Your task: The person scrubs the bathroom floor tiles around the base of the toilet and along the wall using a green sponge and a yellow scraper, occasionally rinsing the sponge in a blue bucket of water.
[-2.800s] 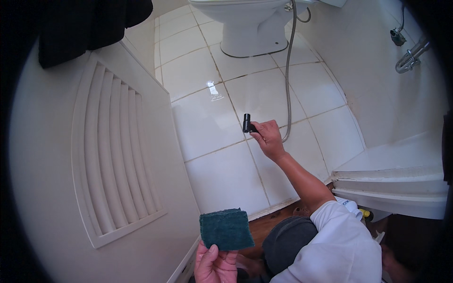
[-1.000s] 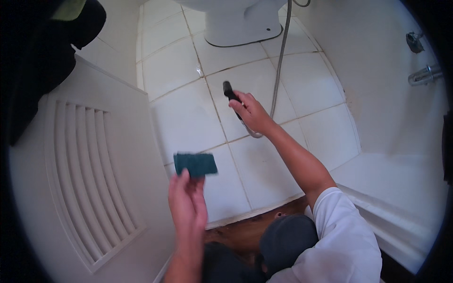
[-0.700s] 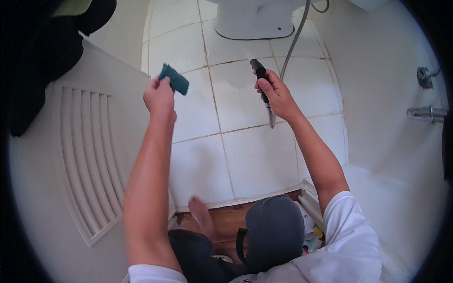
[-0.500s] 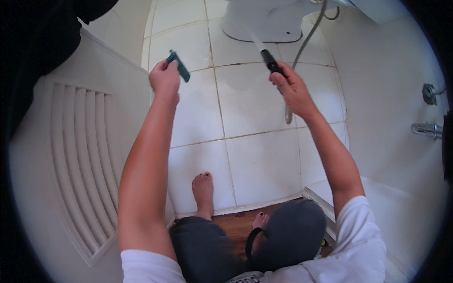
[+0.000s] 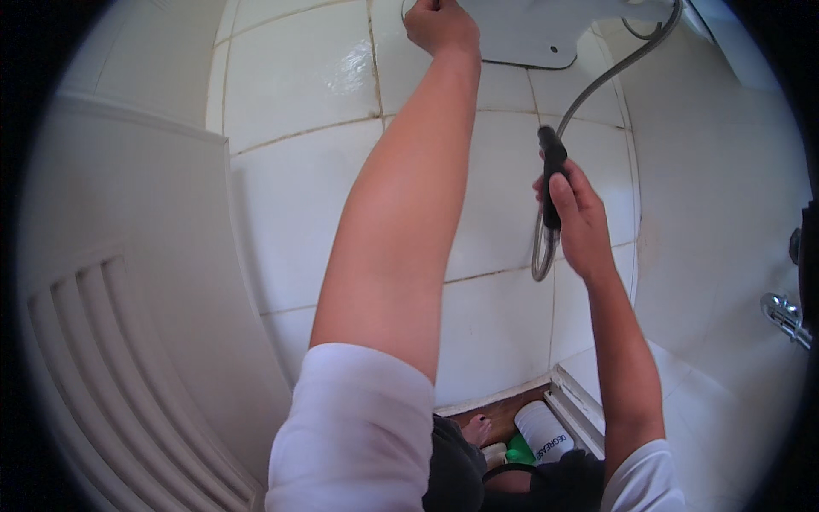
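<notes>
My right hand (image 5: pixel 584 224) is wrapped around a black handheld sprayer (image 5: pixel 553 149), its head pointing up and away from me. From its lower end a grey flexible hose (image 5: pixel 589 90) loops down, then runs back up toward the toilet. No jet shows at the nozzle. My left hand (image 5: pixel 442 27) reaches far forward at the near side of the white toilet base (image 5: pixel 529 41). Its fingers are closed, and a small dark bit shows between them at the picture's top edge; the rest of what they hold is hidden. Wet shine (image 5: pixel 350 68) lies on the tile left of that hand.
White floor tiles (image 5: pixel 358 188) with brownish grout surround the toilet. A slatted white door (image 5: pixel 171 196) stands at left. A chrome wall fitting (image 5: pixel 783 317) juts out at right. By the doorway sill stand a white container (image 5: pixel 543 431) and a green item (image 5: pixel 519 448).
My left hand has moved forward and right to the toilet base; its green tool is now out of sight. My right hand has drawn back and right, and the water jet is gone.
</notes>
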Tool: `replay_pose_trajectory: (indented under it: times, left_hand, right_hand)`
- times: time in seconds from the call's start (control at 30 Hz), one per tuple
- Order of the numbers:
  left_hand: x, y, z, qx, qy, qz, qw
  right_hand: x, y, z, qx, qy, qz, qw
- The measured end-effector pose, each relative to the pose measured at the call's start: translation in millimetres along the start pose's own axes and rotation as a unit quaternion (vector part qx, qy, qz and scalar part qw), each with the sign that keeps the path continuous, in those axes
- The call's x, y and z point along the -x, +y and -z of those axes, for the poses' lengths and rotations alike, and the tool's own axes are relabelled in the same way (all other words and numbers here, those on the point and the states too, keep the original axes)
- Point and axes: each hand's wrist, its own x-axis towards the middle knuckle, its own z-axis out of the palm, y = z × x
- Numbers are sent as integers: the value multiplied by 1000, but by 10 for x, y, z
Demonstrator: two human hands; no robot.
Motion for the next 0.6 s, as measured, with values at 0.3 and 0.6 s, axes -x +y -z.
replay_pose_trajectory:
  times: [0.3, 0.6]
  left_hand:
    - [-548, -516, -347, -238, -27, -211, 948]
    - [-748, -297, -305, -193, -49, -163, 966]
  right_hand:
    - [119, 479, -119, -6, 42, -97, 994]
    - [214, 757, -250, 98, 19, -84, 991]
